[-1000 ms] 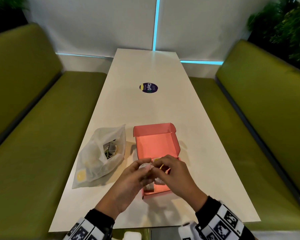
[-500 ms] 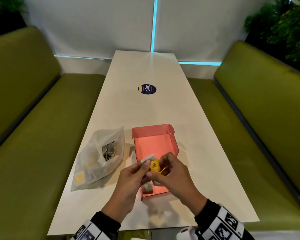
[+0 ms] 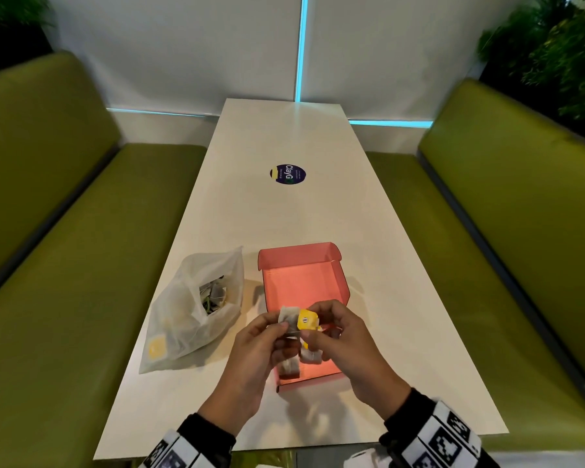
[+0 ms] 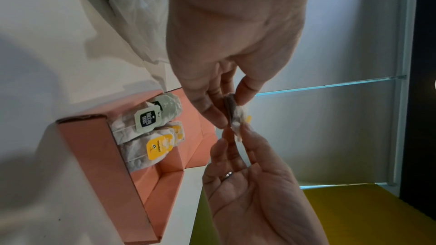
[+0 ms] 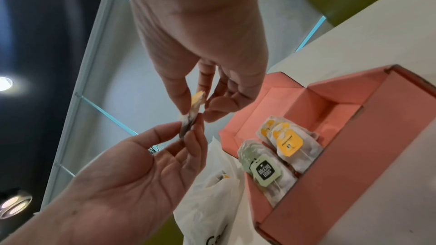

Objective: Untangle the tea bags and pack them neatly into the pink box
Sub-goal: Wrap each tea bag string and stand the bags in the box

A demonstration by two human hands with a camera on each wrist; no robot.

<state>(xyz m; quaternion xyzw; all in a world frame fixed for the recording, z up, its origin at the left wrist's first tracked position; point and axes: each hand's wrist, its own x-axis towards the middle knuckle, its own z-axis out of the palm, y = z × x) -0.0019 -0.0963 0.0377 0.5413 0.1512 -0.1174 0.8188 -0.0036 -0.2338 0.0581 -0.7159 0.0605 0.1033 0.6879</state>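
Both hands hold one tea bag (image 3: 288,318) over the near half of the open pink box (image 3: 339,288). My left hand (image 3: 282,327) pinches the pouch (image 4: 230,112) by its edge. The right hand (image 3: 313,332) pinches the end with the yellow tag (image 3: 308,321), which also shows in the right wrist view (image 5: 197,98). Inside the box, against its near wall (image 4: 94,152), lie several tea bags side by side: yellow-tagged ones (image 5: 288,144) and one with a green-and-black tag (image 5: 265,171). The string of the held bag is not visible.
A translucent white plastic bag (image 3: 196,309) with more tea bags lies on the white table (image 3: 284,214) just left of the box. A dark round sticker (image 3: 287,174) sits mid-table. Green benches (image 3: 65,265) flank the table on both sides.
The hands have turned the tea bag up between them, so its pouch and yellow tag now show. They have stayed over the near part of the box.
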